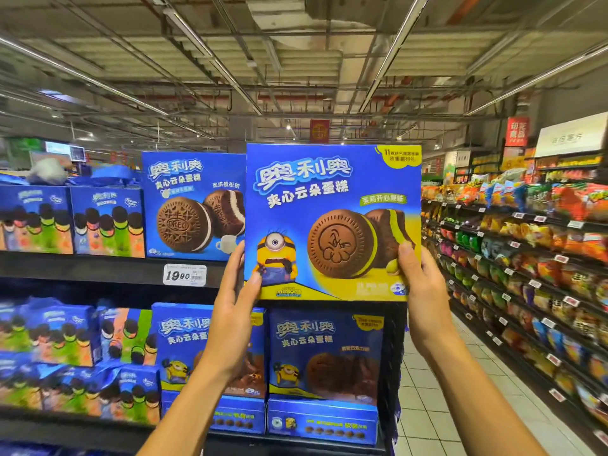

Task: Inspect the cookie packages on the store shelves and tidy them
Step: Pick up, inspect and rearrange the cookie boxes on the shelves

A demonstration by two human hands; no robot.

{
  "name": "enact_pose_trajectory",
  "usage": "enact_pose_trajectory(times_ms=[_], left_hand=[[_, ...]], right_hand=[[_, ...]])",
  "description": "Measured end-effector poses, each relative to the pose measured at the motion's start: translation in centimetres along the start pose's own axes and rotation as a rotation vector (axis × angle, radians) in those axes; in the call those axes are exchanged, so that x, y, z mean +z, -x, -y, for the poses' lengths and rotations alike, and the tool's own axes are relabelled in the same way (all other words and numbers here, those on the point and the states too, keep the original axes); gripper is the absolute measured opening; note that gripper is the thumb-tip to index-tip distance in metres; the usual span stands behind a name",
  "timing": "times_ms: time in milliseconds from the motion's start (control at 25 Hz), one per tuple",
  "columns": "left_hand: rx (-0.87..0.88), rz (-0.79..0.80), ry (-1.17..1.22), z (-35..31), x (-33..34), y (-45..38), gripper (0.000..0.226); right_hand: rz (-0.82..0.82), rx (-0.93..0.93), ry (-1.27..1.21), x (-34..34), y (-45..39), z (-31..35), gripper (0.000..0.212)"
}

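Both hands up, each gripping one side of one blue cookie box. Left hand on the box's lower left edge, thumb on the front by the little yellow cartoon figure. Right hand on the lower right edge, thumb on the front beside the cookie picture. Box held upright, front toward the camera, up in the air before the shelves. On its front: two brown cookies with green cream.

Just left of it, standing on the upper shelf: one blue box with white-cream cookies. One white price tag reading 19.90 on the shelf edge under that box. Farther left on the same shelf: two blue packs with rows of small cookies.

Below the held box, on the lower shelf: two more boxes with the yellow figure, the left one partly hidden behind the left arm. Left of these: blurry blue packs, too blurry to count.

Off to the right: long aisle shelves full of bright snack bags, and a pale tiled floor.
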State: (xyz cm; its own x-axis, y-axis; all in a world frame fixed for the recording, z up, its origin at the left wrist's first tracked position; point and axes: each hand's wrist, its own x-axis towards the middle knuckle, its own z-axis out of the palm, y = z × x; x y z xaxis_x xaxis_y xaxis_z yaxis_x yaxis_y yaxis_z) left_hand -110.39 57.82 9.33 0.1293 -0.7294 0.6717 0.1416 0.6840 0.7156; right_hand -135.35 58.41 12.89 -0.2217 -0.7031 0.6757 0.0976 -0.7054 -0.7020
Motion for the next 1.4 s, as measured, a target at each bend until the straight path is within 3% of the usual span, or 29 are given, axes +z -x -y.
enact_pose_trajectory(times_ms=[240,400,560,800,960,1120,1400], left_hand=[[-0.037,-0.025,0.158,-0.7,-5.7,3.5,0.054],[-0.151,-0.003,0.282,-0.1,-10.2,7.4,0.059],[-0.361,0.021,0.295,1.1,-14.5,10.7,0.071],[-0.477,-0.006,0.332,2.1,-17.7,13.8,0.060],[-0.531,-0.035,0.319,2.6,-18.9,15.7,0.080],[-0.543,-0.059,0.338,3.1,-20.3,16.5,0.055],[-0.546,-0.042,0.294,2.8,-20.6,17.1,0.048]], right_hand=[[-0.050,0.091,-0.001,4.1,6.3,-0.3,0.034],[-0.135,0.260,-0.031,6.0,11.5,-1.7,0.063],[-0.203,0.345,-0.055,8.4,16.4,-3.1,0.055],[-0.262,0.450,-0.145,10.8,21.4,-4.8,0.041],[-0.249,0.467,-0.145,10.9,23.4,-5.5,0.038],[-0.219,0.489,-0.136,11.1,24.9,-5.9,0.045],[-0.221,0.517,-0.120,10.9,26.1,-5.6,0.055]])
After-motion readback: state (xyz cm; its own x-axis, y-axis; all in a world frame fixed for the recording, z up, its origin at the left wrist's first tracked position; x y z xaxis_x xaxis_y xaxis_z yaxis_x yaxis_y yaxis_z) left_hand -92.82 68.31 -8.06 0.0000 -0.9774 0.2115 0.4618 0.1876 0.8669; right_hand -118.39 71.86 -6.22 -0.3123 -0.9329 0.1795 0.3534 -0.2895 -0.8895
